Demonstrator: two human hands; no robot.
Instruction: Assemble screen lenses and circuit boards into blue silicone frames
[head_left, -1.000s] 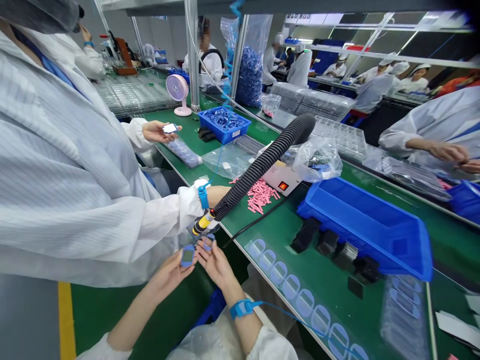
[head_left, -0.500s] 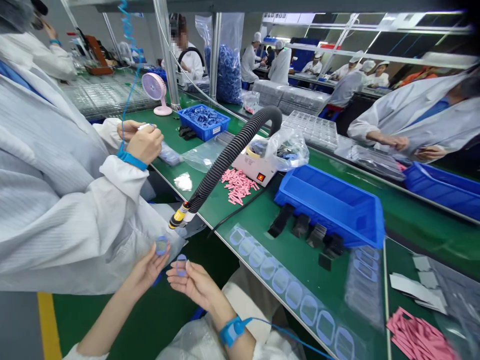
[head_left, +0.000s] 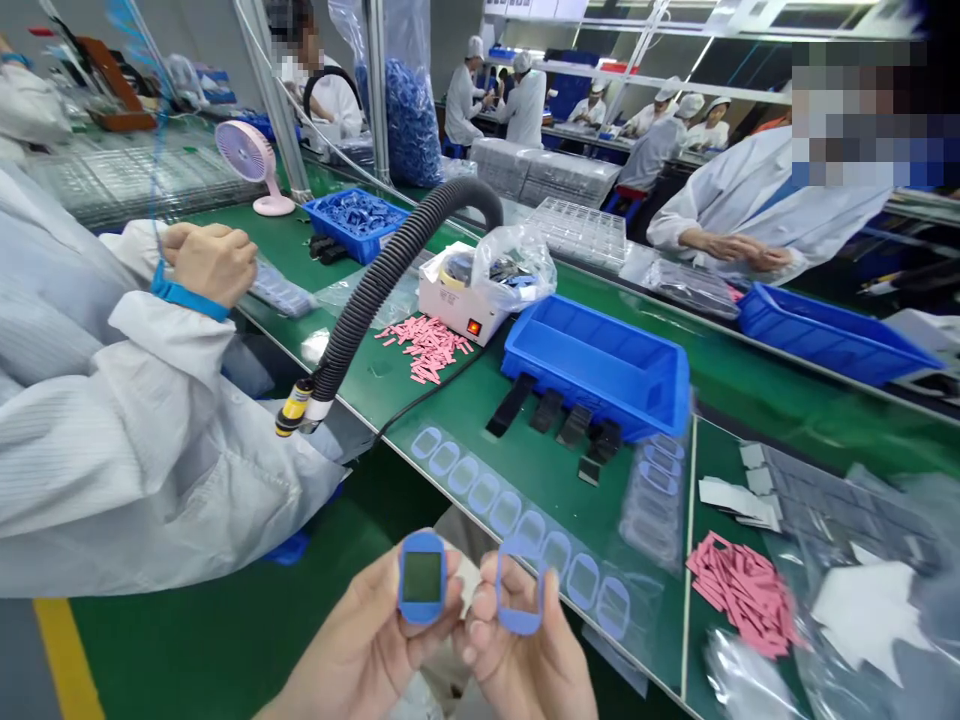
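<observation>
White coat sleeves of a co-worker fill the left side, that person's hand curled over something hidden near the edge of the green workbench, with a blue wrist strap just behind it. To the right, a black corrugated hose droops to a yellow nozzle hanging by the bench edge. Below that edge, the person's left hand lightly pinches a blue rounded frame with a dark window, its fingers closed around the lower part. Just beside it, the right hand holds an empty blue loop upright between thumb and fingers. Both pieces look light and soft, likely to bend, so the outer rim seems the best place to grip, away from the window. Farther right, a row of pale blue frames lies along the bench edge below a blue plastic bin, and pink strips lie heaped near the right side.
</observation>
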